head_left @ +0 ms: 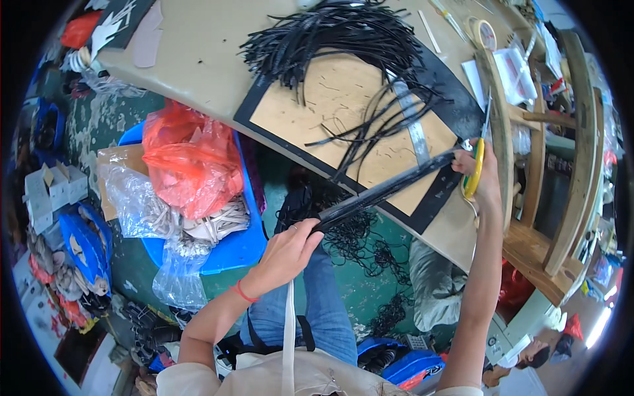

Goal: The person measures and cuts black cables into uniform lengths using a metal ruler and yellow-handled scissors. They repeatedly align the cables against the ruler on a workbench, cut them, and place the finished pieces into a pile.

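A bundle of long, thin black strips (386, 191) stretches at a slant between my hands, over the table's near edge. My left hand (281, 261) is closed round its lower left end. At the other end, the fingers of my right hand (487, 178) pinch the strips. That same hand also has yellow-handled scissors (473, 175) in it, blades pointing up and away. Beneath the bundle lies a tan board (287, 115) with a black border. On it rest a steel ruler (412, 125) and several loose black strips (370, 135). A thick heap of black strips (323, 36) covers its far side.
Left of my legs stands a blue bin (241, 257) holding a red plastic bag (191, 158) and pale scraps. A wooden rack (568, 165) borders the table's right side. Black offcuts (370, 247) litter the green floor. A tape roll (485, 33) sits at the far right.
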Motion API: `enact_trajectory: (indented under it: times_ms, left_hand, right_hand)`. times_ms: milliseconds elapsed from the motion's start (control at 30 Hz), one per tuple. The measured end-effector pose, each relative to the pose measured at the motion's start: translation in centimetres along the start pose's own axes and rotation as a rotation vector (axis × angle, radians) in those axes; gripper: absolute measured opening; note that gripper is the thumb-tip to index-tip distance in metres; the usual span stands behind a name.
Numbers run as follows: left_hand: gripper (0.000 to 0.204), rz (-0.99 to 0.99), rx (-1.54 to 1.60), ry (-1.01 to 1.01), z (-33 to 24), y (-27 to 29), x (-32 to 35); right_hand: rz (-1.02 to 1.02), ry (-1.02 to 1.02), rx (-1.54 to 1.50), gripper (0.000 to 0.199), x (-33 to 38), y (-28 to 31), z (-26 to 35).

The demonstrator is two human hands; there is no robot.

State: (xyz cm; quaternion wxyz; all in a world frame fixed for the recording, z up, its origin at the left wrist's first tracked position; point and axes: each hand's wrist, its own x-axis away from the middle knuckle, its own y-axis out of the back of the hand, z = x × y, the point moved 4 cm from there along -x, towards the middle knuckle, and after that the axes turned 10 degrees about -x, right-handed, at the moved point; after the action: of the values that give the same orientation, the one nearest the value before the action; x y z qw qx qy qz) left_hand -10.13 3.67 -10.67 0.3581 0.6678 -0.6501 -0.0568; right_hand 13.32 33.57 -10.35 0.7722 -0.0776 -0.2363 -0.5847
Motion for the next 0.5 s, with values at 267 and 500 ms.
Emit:
enact_trajectory:
  times_ms: [267, 500]
  left_hand:
    - [0.024, 0.048, -0.089, 0.048, 0.1, 0.0, -0.6]
    - [0.022, 0.002, -0.110, 0.005, 0.7, -0.5, -1.2]
  right_hand:
    - [0.018, -0.005, 0.037, 0.039, 0.1, -0.4, 0.4]
    - [0.010, -0.010, -0.008, 0.040, 0.0, 0.0, 0.0]
